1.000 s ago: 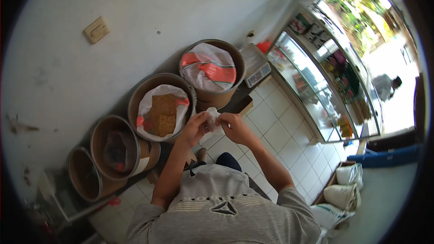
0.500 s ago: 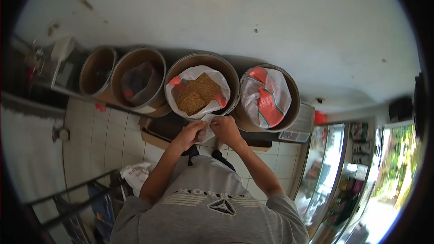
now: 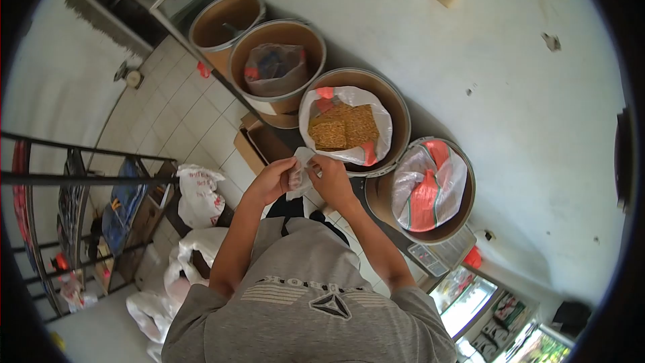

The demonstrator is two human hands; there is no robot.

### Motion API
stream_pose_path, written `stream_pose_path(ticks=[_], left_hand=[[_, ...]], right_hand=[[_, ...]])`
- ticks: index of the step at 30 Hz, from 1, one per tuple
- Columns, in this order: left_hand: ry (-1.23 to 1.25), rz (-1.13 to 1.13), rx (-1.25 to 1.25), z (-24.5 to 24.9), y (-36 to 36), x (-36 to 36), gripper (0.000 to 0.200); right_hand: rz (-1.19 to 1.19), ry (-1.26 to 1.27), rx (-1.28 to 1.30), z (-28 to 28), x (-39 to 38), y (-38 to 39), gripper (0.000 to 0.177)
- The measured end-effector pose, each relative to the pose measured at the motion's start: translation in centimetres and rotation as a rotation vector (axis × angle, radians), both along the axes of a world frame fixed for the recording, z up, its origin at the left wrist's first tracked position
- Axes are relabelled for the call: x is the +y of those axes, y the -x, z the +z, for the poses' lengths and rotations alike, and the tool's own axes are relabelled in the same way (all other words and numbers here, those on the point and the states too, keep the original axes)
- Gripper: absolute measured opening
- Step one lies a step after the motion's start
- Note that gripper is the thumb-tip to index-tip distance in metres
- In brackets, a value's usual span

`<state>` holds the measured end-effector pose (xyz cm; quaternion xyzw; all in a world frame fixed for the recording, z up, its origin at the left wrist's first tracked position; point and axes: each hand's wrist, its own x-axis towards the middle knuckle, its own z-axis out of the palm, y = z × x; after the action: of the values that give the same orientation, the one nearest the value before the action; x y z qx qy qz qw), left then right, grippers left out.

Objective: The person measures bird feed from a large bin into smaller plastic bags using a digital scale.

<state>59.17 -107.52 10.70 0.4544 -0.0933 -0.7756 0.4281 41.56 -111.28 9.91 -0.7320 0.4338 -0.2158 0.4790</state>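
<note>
A small translucent plastic bag (image 3: 302, 160) hangs between my hands in front of my chest. My left hand (image 3: 273, 180) pinches one side of it, fingers closed. On its other side, my right hand (image 3: 329, 179) has its fingertips bent together against the bag's edge. Just beyond my hands stands a brown drum (image 3: 398, 111) lined with a white and red sack (image 3: 385, 123). Golden-brown grains or pellets (image 3: 359, 123) fill part of that sack, with a block-like piece or scoop partly sunk in them that I cannot make out.
Another drum (image 3: 381, 199) to the right holds a folded white and red sack (image 3: 426, 191). Two more drums stand at the upper left, one with a clear bag (image 3: 274, 67). A black metal rack (image 3: 87, 178) and white sacks (image 3: 199, 195) are at the left.
My view has turned, so the row of drums now slopes down to the right and the rack and white sacks show more. Both hands keep hold of the plastic bag, which looks more spread out.
</note>
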Motion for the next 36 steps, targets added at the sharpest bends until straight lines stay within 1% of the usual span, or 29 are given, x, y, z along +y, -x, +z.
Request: stream_pose_path(ticks=[2, 3, 4, 5, 6, 7, 9, 11, 13, 14, 16, 17, 19, 20, 22, 23, 26, 28, 29, 32, 34, 36], left_hand=[[0.022, 0.032, -0.014, -0.1, -0.6, 0.5, 0.022], [0.07, 0.125, 0.007, -0.3, -0.8, 0.5, 0.021], [0.119, 0.212, 0.029, -0.6, -1.1, 0.5, 0.02], [0.125, 0.223, 0.033, -1.4, -1.7, 0.5, 0.02], [0.118, 0.293, 0.129, -2.6, -2.7, 0.6, 0.02], [0.11, 0.359, 0.226, -2.9, -3.6, 0.6, 0.019], [0.101, 0.39, 0.221, -3.2, -5.0, 1.2, 0.019], [0.09, 0.418, 0.213, -3.2, -5.9, 1.9, 0.018], [0.141, 0.433, 0.158, -3.0, -6.6, 2.7, 0.017], [0.146, 0.435, 0.154, -2.8, -6.8, 3.0, 0.017], [0.115, 0.522, 0.134, -2.4, -7.2, 3.8, 0.017], [0.116, 0.52, 0.128, -2.0, -7.5, 4.1, 0.017], [0.052, 0.578, 0.087, -1.2, -8.0, 4.8, 0.012], [0.041, 0.606, 0.094, -2.1, -8.6, 5.5, 0.013], [0.042, 0.621, 0.116, -2.8, -9.4, 6.5, 0.013], [0.055, 0.644, 0.14, -3.2, -9.8, 6.9, 0.014], [0.061, 0.657, 0.153, -4.0, -11.0, 7.3, 0.015], [0.037, 0.661, 0.131, -3.6, -11.3, 6.6, 0.015], [0.015, 0.666, 0.108, -3.4, -11.5, 6.3, 0.016], [0.047, 0.648, 0.096, -2.5, -12.1, 5.1, 0.016], [0.061, 0.636, 0.091, -2.1, -12.5, 4.2, 0.016], [0.078, 0.62, 0.092, -1.6, -12.8, 3.1, 0.016]], right_hand=[[0.066, 0.24, 0.017, 0.4, -0.2, -0.7, 0.032], [0.087, 0.246, 0.017, 0.6, -0.5, -0.9, 0.032], [0.183, 0.235, -0.087, 0.7, -0.9, -1.0, 0.03], [0.275, 0.221, -0.19, 0.8, -1.2, -1.1, 0.028], [0.255, 0.021, -0.404, 0.9, -1.6, -1.2, 0.023], [0.263, 0.025, -0.399, 0.2, -2.4, -1.2, 0.023], [-0.145, -0.251, -0.568, -3.4, -4.9, -0.4, 0.019], [-0.32, -0.243, -0.434, -8.9, -8.5, 0.7, 0.017], [-0.372, 0.063, 0.07, -15.0, -11.8, 2.2, 0.021], [-0.369, 0.066, 0.065, -17.9, -12.9, 2.7, 0.021], [-0.345, 0.138, 0.36, -22.9, -14.7, 3.3, 0.026], [-0.346, 0.136, 0.354, -24.4, -15.7, 3.3, 0.026], [-0.072, -0.018, 0.631, -25.7, -16.2, 2.9, 0.03], [-0.076, -0.03, 0.63, -26.5, -16.2, 2.8, 0.03], [-0.271, -0.163, 0.583, -26.7, -16.4, 2.4, 0.036], [-0.275, -0.171, 0.584, -26.8, -16.5, 2.3, 0.036], [-0.243, -0.207, 0.631, -29.5, -17.1, 2.9, 0.04], [-0.123, -0.112, 0.72, -29.5, -16.7, 2.9, 0.039], [-0.123, -0.112, 0.721, -29.4, -16.6, 2.9, 0.039], [-0.18, -0.152, 0.705, -28.2, -16.1, 3.0, 0.035], [-0.224, -0.117, 0.516, -28.4, -15.7, 3.7, 0.032], [-0.224, -0.106, 0.528, -29.2, -15.5, 4.2, 0.032]])
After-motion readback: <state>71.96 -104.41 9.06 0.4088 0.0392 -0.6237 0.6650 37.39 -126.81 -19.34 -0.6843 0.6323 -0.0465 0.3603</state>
